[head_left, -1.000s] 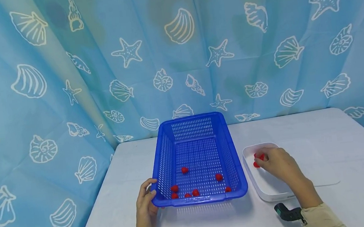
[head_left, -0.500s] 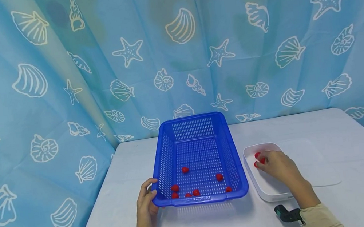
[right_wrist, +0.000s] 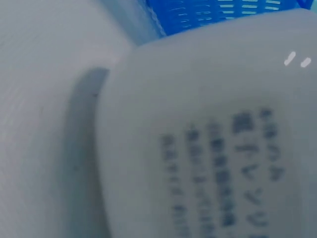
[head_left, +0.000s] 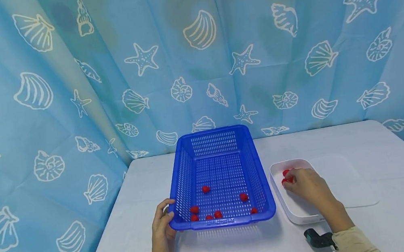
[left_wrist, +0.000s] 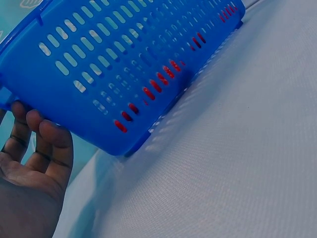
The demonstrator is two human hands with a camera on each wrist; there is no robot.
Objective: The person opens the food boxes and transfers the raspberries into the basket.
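Observation:
The blue basket (head_left: 222, 222) holds several red berry-like pieces (head_left: 243, 197) on its mesh floor. At its near left corner, the left hand (head_left: 162, 236) grips the rim; the left wrist view shows that hand's curled fingers (left_wrist: 57, 136) at the basket's end (left_wrist: 74, 89). Inside the white container (head_left: 291, 212), the right hand (head_left: 310, 184) has thumb and fingertips round a red piece (head_left: 289, 180), with another red piece (head_left: 285, 172) beside it. The right wrist view shows only the container's printed wall (right_wrist: 133, 124), with the hand hidden.
A clear flat lid (head_left: 353, 180) lies right of the white container. The table has a white cloth (head_left: 397, 220). A blue curtain (head_left: 197, 73) with shell prints hangs behind and to the left. A black strap device (head_left: 316, 238) is on the right wrist.
The right hand's fingertips have shifted slightly among the red pieces inside the white container. The left hand and the basket look unmoved.

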